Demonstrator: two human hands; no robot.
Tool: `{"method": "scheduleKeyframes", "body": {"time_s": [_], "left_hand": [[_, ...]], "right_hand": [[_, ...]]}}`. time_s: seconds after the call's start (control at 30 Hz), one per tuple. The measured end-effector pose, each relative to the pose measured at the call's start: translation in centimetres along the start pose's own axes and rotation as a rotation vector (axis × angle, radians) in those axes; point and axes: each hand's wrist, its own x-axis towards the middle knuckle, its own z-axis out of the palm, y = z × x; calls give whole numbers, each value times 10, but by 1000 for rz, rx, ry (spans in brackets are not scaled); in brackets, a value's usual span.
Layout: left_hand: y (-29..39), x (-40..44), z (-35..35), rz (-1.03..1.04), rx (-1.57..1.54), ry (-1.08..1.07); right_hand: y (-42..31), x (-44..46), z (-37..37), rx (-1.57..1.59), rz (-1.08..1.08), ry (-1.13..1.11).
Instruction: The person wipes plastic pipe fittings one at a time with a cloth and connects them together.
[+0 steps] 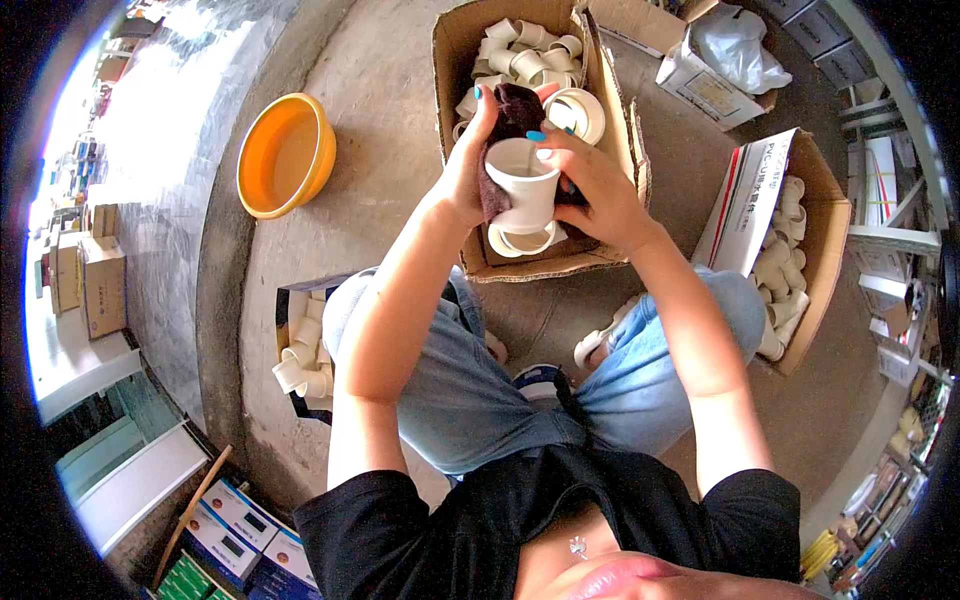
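Observation:
A white plastic pipe fitting (pixel 524 195) with an open round end is held between both hands, above a cardboard box. My left hand (pixel 464 170) is closed around its left side, with a dark maroon cloth (pixel 517 110) in the grip. The cloth also shows below, against the fitting's left side. My right hand (pixel 600 190) grips the fitting's right side, fingers curled at the rim. Under the hands, the open cardboard box (pixel 450 50) contains several white pipe fittings (pixel 530 65). A round white fitting (pixel 576 114) is behind my right fingers.
An orange basin (pixel 288 155) stands on the concrete floor to the left. Beside my left leg is a small box of fittings (pixel 303 355). At right, a tilted carton (pixel 815 270) contains more fittings. A carton with a plastic bag (pixel 738 50) stands at the back right, near shelving (pixel 895 240).

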Motion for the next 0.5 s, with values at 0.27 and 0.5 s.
{"method": "scheduleKeyframes", "body": {"time_s": [0.27, 0.5], "left_hand": [[5, 6, -2, -2, 161, 283], [-1, 10, -14, -20, 402, 453]], "right_hand": [[1, -1, -3, -306, 22, 47], [-15, 5, -4, -277, 125, -61]]}}
